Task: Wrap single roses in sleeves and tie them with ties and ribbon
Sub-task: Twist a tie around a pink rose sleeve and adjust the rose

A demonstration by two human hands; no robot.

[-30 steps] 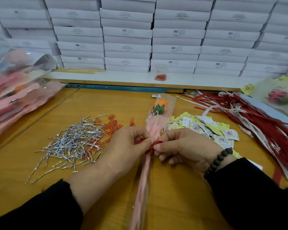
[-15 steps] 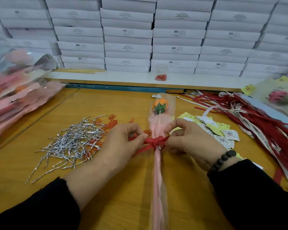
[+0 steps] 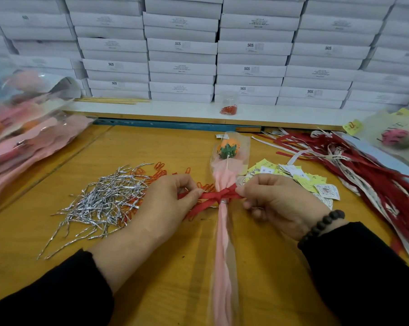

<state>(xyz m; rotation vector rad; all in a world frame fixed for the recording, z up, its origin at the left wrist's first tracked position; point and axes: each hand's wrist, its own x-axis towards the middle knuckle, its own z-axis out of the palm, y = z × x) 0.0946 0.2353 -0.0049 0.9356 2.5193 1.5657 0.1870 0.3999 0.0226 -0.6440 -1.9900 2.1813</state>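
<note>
Rose (image 3: pixel 228 148) sleeved, silver tie (image 3: pixel 223 202) on, left hand (image 3: pixel 165 203) and right hand (image 3: pixel 276 203) pinching red ribbon (image 3: pixel 218 196) ends, knot nearly tight.

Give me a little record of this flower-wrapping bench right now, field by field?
Being tied: orange rose in a clear and pink plastic sleeve
Tie: red ribbon knotted round the sleeve
Left hand: pinches the ribbon's left end
Right hand: pinches the right end
Left of sleeve: pile of silver twist ties
Right of sleeve: yellow and white paper tags
</note>
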